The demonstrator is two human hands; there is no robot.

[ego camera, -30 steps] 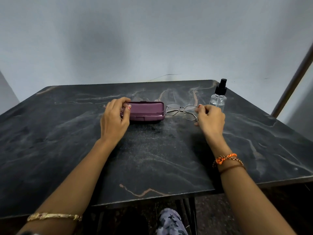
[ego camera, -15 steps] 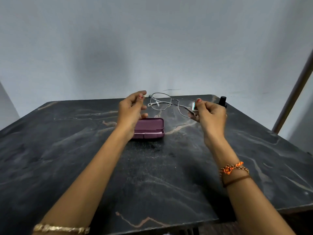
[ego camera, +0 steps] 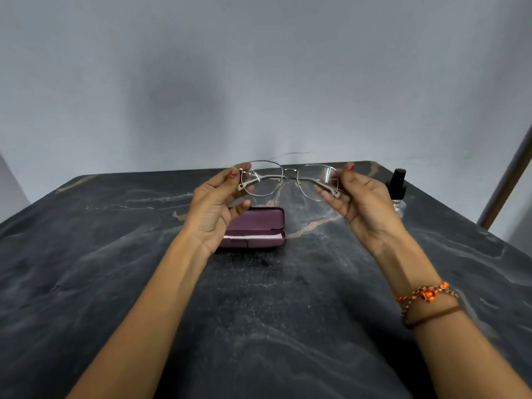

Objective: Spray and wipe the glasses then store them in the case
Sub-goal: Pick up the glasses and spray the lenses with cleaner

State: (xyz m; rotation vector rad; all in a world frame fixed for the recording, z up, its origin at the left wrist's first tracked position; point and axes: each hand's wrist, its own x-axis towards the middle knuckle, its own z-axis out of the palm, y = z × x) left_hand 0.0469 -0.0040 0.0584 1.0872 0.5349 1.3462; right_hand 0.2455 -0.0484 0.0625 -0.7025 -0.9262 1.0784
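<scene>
The metal-framed glasses [ego camera: 289, 180] hang in the air above the far half of the desk [ego camera: 115, 269], their long axis running left to right across the view, lenses upright and facing away toward the grey wall [ego camera: 259, 82], the temples coming back toward the person. The left hand [ego camera: 214, 210] pinches the left end of the frame near the hinge between thumb and fingertips, palm turned inward; the right hand [ego camera: 364, 207] pinches the right end in the same way, so each grip is closed on the frame. Below the left hand, a maroon glasses case [ego camera: 259, 227] lies flat on the desk, its long axis also left to right, with a pale strip showing along its near edge. Behind the right hand stands a clear spray bottle [ego camera: 398, 187] with a black cap, partly hidden, near the desk's far right corner. An orange beaded bracelet [ego camera: 426, 296] and a brown band circle the right wrist.
</scene>
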